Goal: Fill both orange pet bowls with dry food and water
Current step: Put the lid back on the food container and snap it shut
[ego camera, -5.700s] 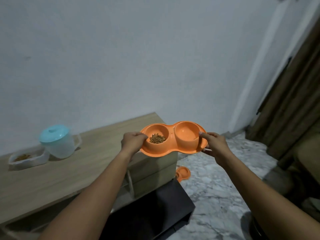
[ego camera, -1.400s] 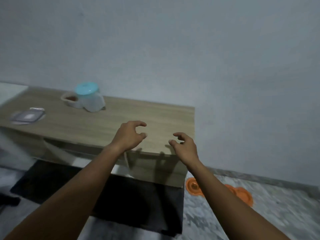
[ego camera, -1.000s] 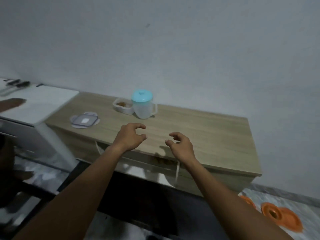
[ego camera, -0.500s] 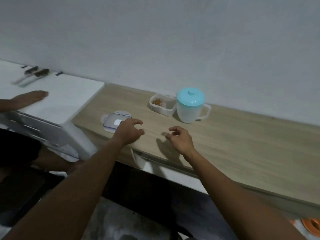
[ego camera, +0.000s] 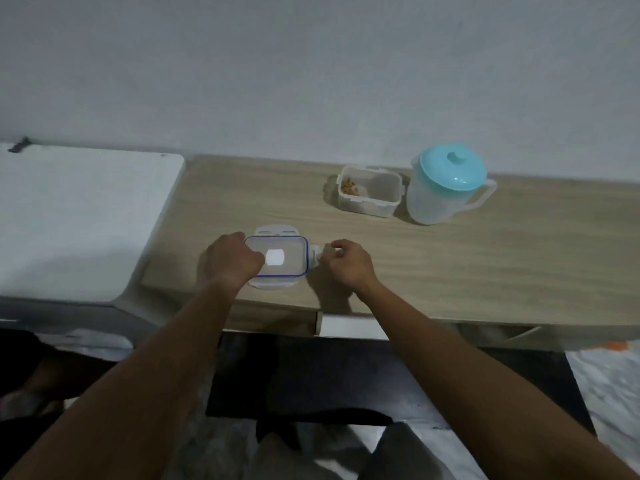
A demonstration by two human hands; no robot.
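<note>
Clear food container point(ego camera: 369, 196) open, few kibbles; pitcher point(ego camera: 443, 188) lidded, upright.

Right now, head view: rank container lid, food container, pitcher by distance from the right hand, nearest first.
From the right hand:
1. Container lid, just to its left at the counter's front edge; fingertips at its side tab, contact unclear.
2. Food container, open, farther back toward the wall.
3. Pitcher, teal-lidded, back and to the right, right beside the container.
</note>
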